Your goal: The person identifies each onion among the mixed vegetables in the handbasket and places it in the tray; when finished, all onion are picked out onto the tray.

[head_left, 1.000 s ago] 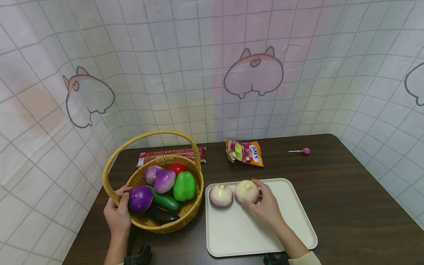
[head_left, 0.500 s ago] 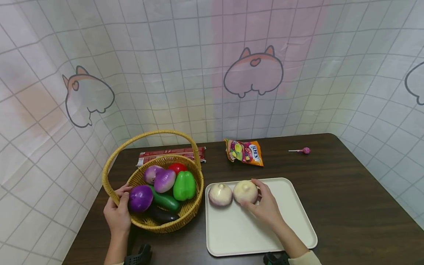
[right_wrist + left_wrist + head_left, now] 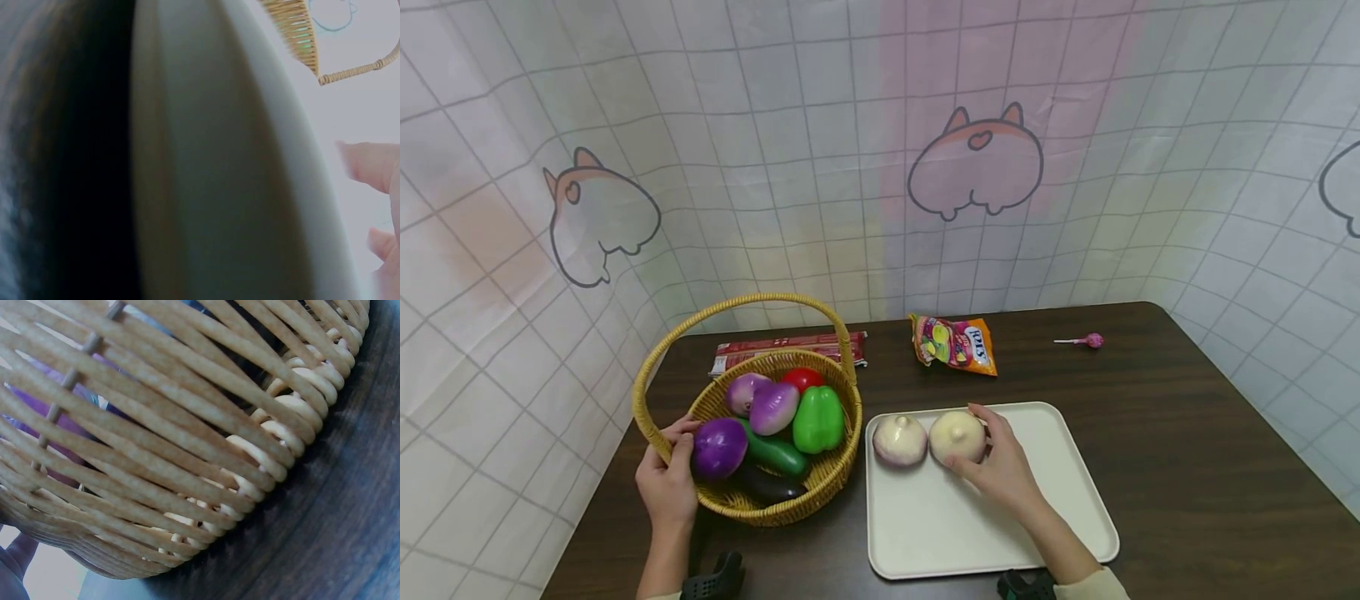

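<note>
In the head view my left hand (image 3: 668,490) grips the left rim of a woven basket (image 3: 831,490) beside the foot of its tall handle. A round purple vegetable (image 3: 719,448) lies inside, right against the thumb. My right hand (image 3: 1006,473) holds a round white-and-purple vegetable (image 3: 958,435) between thumb and fingers, over the back of a cream tray (image 3: 955,533). Close to its left sits a similar vegetable (image 3: 900,440), nub upward. The left wrist view is filled by the basket's woven side (image 3: 156,425); in the right wrist view the blurred tray (image 3: 212,156) covers much of the frame.
The basket also holds a green bell pepper (image 3: 818,421), a cucumber (image 3: 781,455), a dark eggplant (image 3: 769,488), a tomato (image 3: 803,379) and purple-white vegetables (image 3: 773,408). Behind stand a red packet (image 3: 782,344), a candy bag (image 3: 955,345) and a lollipop (image 3: 1092,341) near the table's back edge.
Almost nothing differs. The vegetable in my right hand has shifted very slightly left, close to the other one on the tray; my left hand and the basket stay put.
</note>
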### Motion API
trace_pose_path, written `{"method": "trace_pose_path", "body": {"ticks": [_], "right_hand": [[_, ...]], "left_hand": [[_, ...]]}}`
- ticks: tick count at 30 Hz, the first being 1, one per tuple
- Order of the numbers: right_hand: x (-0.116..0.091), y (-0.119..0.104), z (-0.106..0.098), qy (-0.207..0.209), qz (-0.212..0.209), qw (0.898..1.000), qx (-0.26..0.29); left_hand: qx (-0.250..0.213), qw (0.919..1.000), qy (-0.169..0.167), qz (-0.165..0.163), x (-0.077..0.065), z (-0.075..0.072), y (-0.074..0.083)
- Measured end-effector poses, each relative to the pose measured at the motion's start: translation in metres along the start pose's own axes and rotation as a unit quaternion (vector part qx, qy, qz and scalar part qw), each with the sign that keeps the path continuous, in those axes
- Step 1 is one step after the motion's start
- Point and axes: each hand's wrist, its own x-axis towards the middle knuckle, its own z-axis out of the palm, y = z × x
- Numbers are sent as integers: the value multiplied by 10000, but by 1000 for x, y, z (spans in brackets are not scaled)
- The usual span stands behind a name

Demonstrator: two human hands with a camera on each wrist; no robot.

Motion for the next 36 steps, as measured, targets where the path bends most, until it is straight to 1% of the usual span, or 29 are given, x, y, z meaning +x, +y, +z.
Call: {"method": "trace_pose_path", "body": {"ticks": [9,12,16,20,23,29,31,36], "right_hand": [[1,-4,-6,-134,179,9995,221],[1,-7,-11,-28,142,9994,311],[1,-13,-16,246,27,9985,494],[-1,-21,-15,462,-173,9963,709],[-3,-31,-11,506,-412,9944,834],[-1,-57,3,561,-917,9918,687],[0,-67,8,491,-1055,9913,617],[4,-88,22,80,-1291,9891,700]], "left_hand": [[29,10000,27,-80,1,0,-1],[19,10000,25,-73,2,0,-2],[36,10000,33,-83,2,0,-1],[83,9999,10,-62,1,0,0],[47,10000,-3,-40,2,-1,0],[43,10000,5,-49,1,0,1],[59,10000,11,-64,1,0,1],[75,9999,27,-109,0,1,2]]}}
